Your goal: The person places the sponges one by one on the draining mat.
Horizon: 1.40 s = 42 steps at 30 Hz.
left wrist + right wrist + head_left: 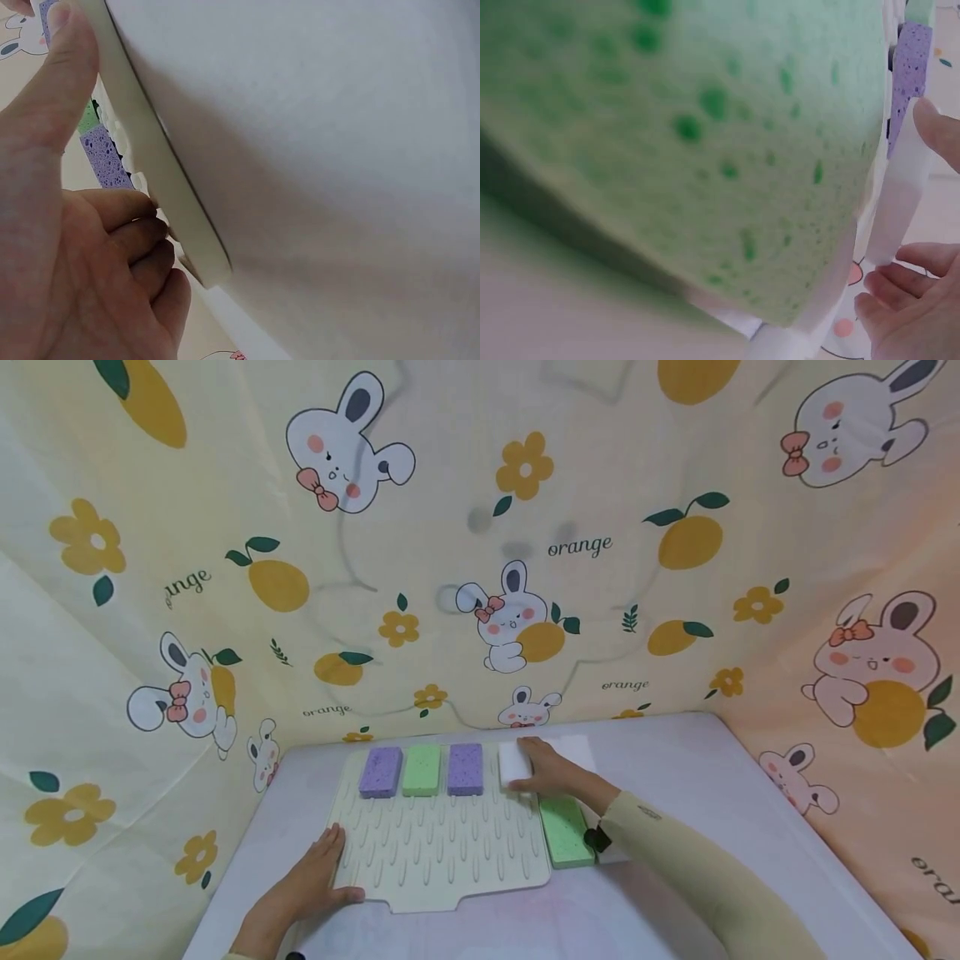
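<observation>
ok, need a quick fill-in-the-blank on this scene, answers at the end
1. The right hand holds a block that is ____ in colour.
2. The number of purple sponges on the ribbed board is ____.
3. The sponge between the purple ones is ____.
4. Of the board's left and right sides, the left hand touches the ____ one.

Missing words: white; two; green; left.

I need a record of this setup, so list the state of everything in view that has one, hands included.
Ribbed mat: lying on the table.
Left purple sponge: on the mat.
Middle green sponge: on the mat.
Right purple sponge: on the mat.
White sponge: held.
Outer green sponge: off the mat's right side.
Left hand: touching the mat's edge.
Right hand: gripping the white sponge.
</observation>
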Available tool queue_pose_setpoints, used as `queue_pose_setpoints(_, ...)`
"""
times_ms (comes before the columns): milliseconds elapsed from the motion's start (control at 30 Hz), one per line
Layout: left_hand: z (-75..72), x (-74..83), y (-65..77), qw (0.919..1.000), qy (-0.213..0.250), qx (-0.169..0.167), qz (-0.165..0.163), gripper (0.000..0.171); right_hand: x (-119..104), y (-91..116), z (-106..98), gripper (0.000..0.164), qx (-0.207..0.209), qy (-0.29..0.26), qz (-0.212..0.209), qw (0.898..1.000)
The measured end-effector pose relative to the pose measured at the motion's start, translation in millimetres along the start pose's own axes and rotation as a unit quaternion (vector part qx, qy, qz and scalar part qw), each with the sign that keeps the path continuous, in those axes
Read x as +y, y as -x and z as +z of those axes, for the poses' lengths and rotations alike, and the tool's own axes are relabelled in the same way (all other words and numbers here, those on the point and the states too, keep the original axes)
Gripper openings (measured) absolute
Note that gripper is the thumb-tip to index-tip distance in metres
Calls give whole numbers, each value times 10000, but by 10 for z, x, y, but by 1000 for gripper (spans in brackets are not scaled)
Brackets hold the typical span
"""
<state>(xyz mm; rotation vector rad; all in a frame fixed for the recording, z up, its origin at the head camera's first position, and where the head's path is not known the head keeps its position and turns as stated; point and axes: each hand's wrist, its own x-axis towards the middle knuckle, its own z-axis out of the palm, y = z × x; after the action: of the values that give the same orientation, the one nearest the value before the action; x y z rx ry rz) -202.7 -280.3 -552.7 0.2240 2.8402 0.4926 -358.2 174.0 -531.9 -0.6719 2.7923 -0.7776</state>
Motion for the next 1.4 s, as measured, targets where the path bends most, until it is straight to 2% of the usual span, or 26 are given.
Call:
queue_pose_setpoints(367, 15, -20, 1, 10000, 61, -5, -53, 131, 22, -187, 59, 115, -245, 313, 302, 9988)
queue_pose_setpoints(667, 23, -21, 17, 9998, 165, 8, 77, 129, -1, -185, 72, 115, -363, 419, 455, 9974)
queue_pose_setpoints(933, 22, -45, 19, 9999, 127, 47, 83, 129, -46, -95, -2, 111, -271, 393, 241, 9986)
queue_pose_setpoints(1167, 14, -23, 5, 9999, 120, 14, -23, 131, -11, 82, -72, 107, -26, 83, 351, 9993)
queue_pose_setpoints(1400, 5, -12, 0, 9999, 59, -38, -91, 132, 77, 262, -134, 102, -11, -85, 444, 9990)
